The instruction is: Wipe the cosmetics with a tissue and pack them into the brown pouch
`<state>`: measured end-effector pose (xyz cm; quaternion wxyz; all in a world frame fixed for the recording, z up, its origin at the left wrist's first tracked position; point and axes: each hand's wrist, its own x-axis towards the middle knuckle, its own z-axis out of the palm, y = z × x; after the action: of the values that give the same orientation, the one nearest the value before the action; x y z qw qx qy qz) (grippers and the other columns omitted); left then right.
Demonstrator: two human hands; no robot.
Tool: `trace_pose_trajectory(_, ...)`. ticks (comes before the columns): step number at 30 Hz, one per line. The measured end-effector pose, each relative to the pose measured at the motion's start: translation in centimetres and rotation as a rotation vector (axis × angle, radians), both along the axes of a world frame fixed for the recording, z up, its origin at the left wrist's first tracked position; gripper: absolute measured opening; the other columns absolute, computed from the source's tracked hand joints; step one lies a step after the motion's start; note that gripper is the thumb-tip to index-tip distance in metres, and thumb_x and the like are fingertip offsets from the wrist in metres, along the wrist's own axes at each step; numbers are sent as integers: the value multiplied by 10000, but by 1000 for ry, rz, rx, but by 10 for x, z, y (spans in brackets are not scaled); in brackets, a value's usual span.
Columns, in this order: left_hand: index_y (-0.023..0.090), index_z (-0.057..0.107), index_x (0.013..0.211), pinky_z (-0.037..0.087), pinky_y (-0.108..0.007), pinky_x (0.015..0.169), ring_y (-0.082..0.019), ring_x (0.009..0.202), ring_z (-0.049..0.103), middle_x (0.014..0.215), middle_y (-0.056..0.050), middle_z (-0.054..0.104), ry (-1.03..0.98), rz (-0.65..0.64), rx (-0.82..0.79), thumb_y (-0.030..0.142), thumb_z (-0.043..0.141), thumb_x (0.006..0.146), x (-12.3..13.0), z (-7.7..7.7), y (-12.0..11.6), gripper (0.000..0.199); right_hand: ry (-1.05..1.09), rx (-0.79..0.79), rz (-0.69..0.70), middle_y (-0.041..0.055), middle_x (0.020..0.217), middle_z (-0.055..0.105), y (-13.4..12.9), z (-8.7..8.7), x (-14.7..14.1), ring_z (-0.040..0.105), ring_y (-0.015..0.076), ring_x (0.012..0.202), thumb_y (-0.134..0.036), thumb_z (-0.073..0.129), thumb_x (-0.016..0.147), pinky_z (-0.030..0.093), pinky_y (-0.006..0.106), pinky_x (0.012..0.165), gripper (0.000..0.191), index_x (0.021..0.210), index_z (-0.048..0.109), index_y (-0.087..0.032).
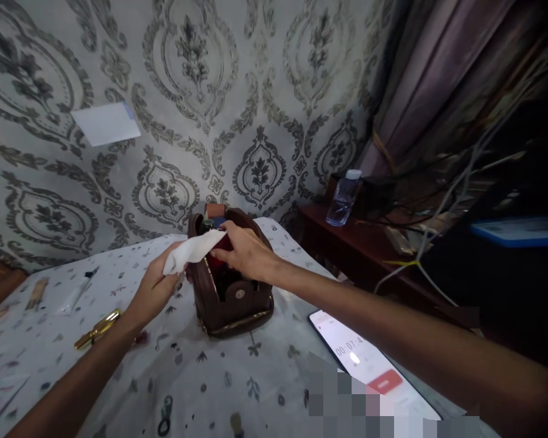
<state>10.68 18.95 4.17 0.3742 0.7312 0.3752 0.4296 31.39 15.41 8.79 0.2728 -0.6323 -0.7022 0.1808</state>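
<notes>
My left hand (158, 280) is closed on a crumpled white tissue (192, 250), which stretches towards the bag's opening. My right hand (246, 250) reaches over that opening, its fingers bent at the tissue's far end. A dark red item (220, 252) shows just behind those fingers, partly hidden. Below both hands stands the brown bag (232, 313), unzipped, with a gold zip and a round metal snap. Other contents, including a dark round cap (208, 224), show at the bag's back.
On the patterned sheet (201, 389) lie a gold tube (98, 328), a clear packet (75, 295) and a small tan item (37, 294). A lit phone (360, 359) lies beneath my right forearm. At right, a water bottle (343, 199) stands on a dark red table (319, 228) near cables.
</notes>
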Motion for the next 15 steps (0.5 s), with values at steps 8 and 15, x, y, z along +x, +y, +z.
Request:
trace_pose_trajectory(8,182,580,865,398,-205,449,-79,491,449,676,48,541,-279,-17,-272,528,745,735,13,-9,-12,405,-28,-37,-20,49,837,696,-3,2,-5,680,181,701,-265,686,869,484,260,661,364,1159,490,-166)
trace_pose_trajectory(15,174,597,816,442,-207,475,-81,503,481,646,49,550,-388,-102,-337,497,803,669,23,-10,-20,411,-111,-37,-18,114,923,713,-3,4,-9,708,233,849,-211,624,902,509,294,734,312,1174,498,-127)
